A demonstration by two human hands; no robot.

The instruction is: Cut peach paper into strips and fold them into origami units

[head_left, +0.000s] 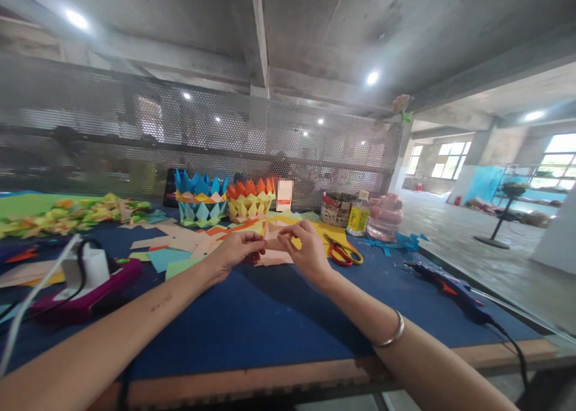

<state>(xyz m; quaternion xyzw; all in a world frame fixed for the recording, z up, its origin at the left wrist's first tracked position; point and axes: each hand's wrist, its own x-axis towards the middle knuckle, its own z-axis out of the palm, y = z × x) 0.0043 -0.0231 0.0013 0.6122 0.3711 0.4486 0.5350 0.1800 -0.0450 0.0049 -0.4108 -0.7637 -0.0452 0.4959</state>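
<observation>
A small piece of pale peach paper (272,236) is pinched between my two hands, above the blue table top. My left hand (243,246) grips its left side with thumb and fingers. On the other side, my right hand (306,249) pinches the paper between thumb and forefinger. Another peach sheet (275,257) lies just under the hands. Loose coloured paper (180,242) spreads to the left, and yellow paper (330,234) lies behind my right hand. Scissors with red and yellow handles (344,252) rest to its right.
Blue-topped (201,171) and orange-topped (251,189) folded-paper baskets stand behind. A woven basket (336,208), yellow-labelled bottle (359,214) and pink-tinted container (384,216) stand back right. A glue gun (450,291) lies right; a purple power strip (92,291) sits left. Mesh (306,135) borders the table.
</observation>
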